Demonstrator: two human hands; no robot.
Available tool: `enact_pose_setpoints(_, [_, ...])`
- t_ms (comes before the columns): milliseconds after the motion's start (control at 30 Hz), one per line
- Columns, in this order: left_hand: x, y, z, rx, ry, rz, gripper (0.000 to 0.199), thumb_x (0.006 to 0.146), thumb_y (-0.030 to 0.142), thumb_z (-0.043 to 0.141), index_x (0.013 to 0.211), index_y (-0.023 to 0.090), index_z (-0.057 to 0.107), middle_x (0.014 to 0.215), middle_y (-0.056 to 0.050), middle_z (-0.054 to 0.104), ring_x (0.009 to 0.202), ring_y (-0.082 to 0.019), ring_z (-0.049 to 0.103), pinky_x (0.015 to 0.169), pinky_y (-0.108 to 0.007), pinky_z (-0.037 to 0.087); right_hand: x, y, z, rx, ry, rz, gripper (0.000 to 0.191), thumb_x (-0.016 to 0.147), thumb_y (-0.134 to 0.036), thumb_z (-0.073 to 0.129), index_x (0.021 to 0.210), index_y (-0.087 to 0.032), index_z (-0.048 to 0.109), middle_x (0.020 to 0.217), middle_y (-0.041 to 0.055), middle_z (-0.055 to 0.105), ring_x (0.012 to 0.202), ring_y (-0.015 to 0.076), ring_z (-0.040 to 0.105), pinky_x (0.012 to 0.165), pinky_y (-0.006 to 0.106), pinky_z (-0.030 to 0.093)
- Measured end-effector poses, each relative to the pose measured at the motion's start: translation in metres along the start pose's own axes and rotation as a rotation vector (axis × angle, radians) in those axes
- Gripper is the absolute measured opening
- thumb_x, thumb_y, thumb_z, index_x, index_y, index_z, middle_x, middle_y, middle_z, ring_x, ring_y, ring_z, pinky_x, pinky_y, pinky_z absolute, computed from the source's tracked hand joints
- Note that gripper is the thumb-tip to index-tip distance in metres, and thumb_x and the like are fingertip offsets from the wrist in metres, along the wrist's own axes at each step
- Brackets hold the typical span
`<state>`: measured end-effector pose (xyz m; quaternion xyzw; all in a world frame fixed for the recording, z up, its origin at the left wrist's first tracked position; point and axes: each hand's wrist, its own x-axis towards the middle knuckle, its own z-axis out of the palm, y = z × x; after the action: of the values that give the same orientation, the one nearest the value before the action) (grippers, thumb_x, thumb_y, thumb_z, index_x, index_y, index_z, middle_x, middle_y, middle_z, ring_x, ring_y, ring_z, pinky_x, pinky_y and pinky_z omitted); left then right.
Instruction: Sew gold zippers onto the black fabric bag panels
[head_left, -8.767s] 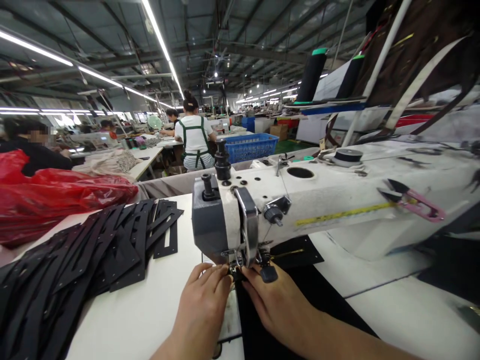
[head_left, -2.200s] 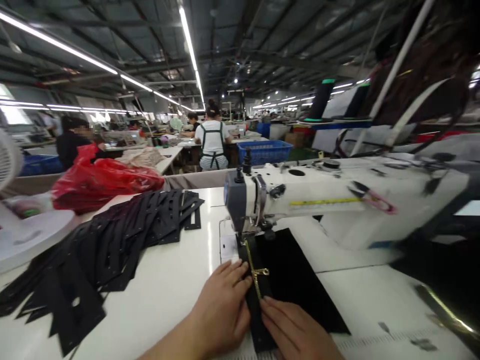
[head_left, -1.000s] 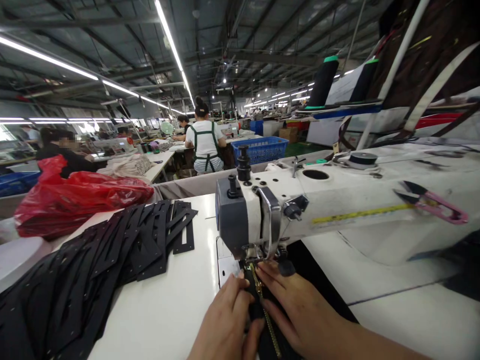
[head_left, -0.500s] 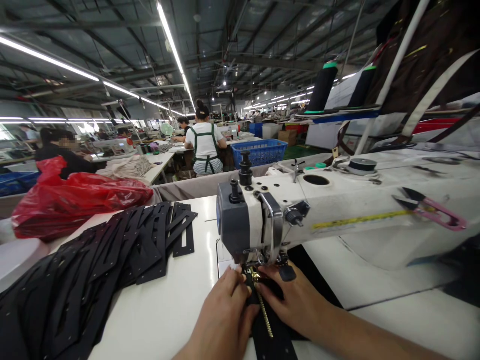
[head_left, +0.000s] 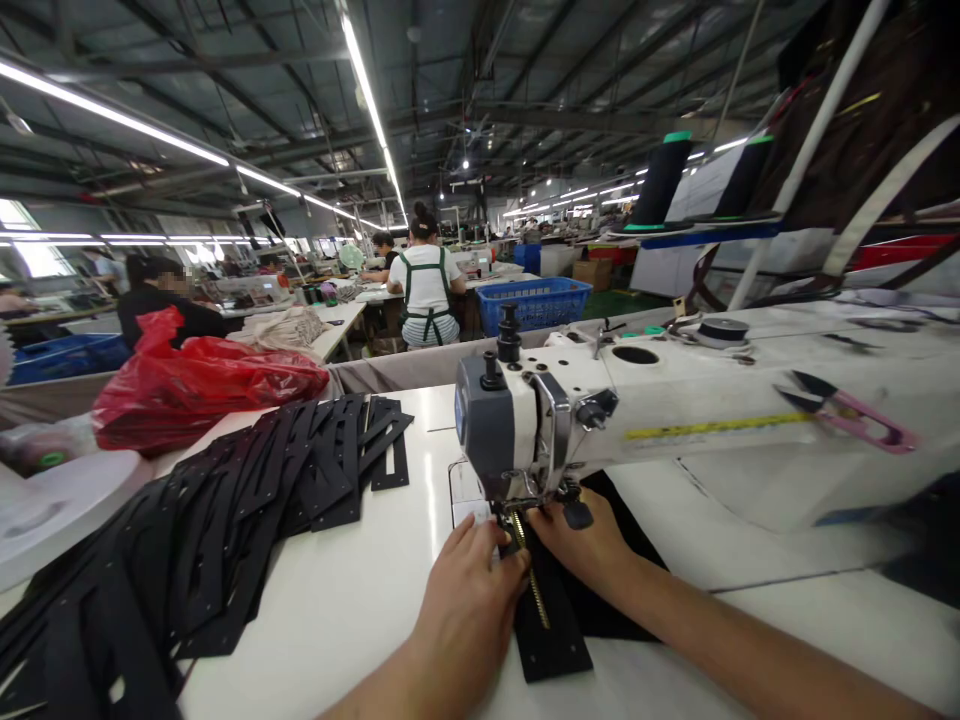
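Observation:
A black strip (head_left: 551, 645) with a gold-toothed zipper (head_left: 539, 600) runs under the needle area of a white sewing machine (head_left: 551, 430). My left hand (head_left: 472, 590) is closed on the strip's left side, its bent fingers and thumb close to the zipper just in front of the presser foot. On the other side of the zipper, my right hand (head_left: 585, 540) holds the work, fingertips close to the foot. Part of its fingers is hidden behind the machine head. Beneath my right forearm lies a larger black piece (head_left: 611, 610). The zipper's slider is not visible.
Many slotted black strips (head_left: 247, 490) overlap on the left, beside a red plastic bag (head_left: 210, 385) and a white round object (head_left: 67, 510). Pink-handled snips (head_left: 862, 420) rest on the machine arm. Beyond are a blue basket (head_left: 532, 305) and seated co-workers (head_left: 425, 280).
The view has shifted slightly left. The strip has advanced under the machine head, its near end now fully visible. My right fingers are closer to the foot; the gold slider is out of sight.

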<state>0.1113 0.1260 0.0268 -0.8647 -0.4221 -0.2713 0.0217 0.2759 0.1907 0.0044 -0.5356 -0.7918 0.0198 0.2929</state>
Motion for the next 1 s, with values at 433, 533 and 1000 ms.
enact_pose_setpoints(433, [-0.024,0.014,-0.003,0.035,-0.029,0.025,0.026,0.083,0.011,0.044,0.103,0.014,0.061,0.115,-0.014,0.061,0.109,-0.024,0.056,0.097,-0.051,0.040,-0.077,-0.028,-0.048,-0.002,0.011,-0.591,0.035,0.078,-0.010,0.045,0.109,-0.002,0.062,0.114,0.0156,0.060,0.106,0.0236,0.057,0.088,0.031,0.050])
enact_pose_setpoints(533, [-0.021,0.011,-0.004,0.071,-0.013,0.077,0.027,0.084,0.012,0.043,0.104,0.014,0.061,0.114,-0.014,0.062,0.109,-0.024,0.056,0.096,-0.050,0.042,-0.073,-0.026,-0.043,0.023,0.009,-0.588,0.034,0.078,-0.011,0.048,0.107,-0.003,0.063,0.111,0.0159,0.062,0.105,0.0241,0.058,0.089,0.031,0.049])
enact_pose_setpoints(1000, [-0.009,-0.015,0.010,0.153,0.071,0.156,0.021,0.085,0.017,0.046,0.102,0.018,0.059,0.107,-0.010,0.066,0.102,-0.023,0.061,0.091,-0.045,0.047,-0.052,-0.012,-0.028,-0.044,-0.036,-0.627,0.035,0.078,-0.013,0.049,0.109,-0.003,0.063,0.115,0.0154,0.059,0.107,0.0254,0.056,0.090,0.032,0.049])
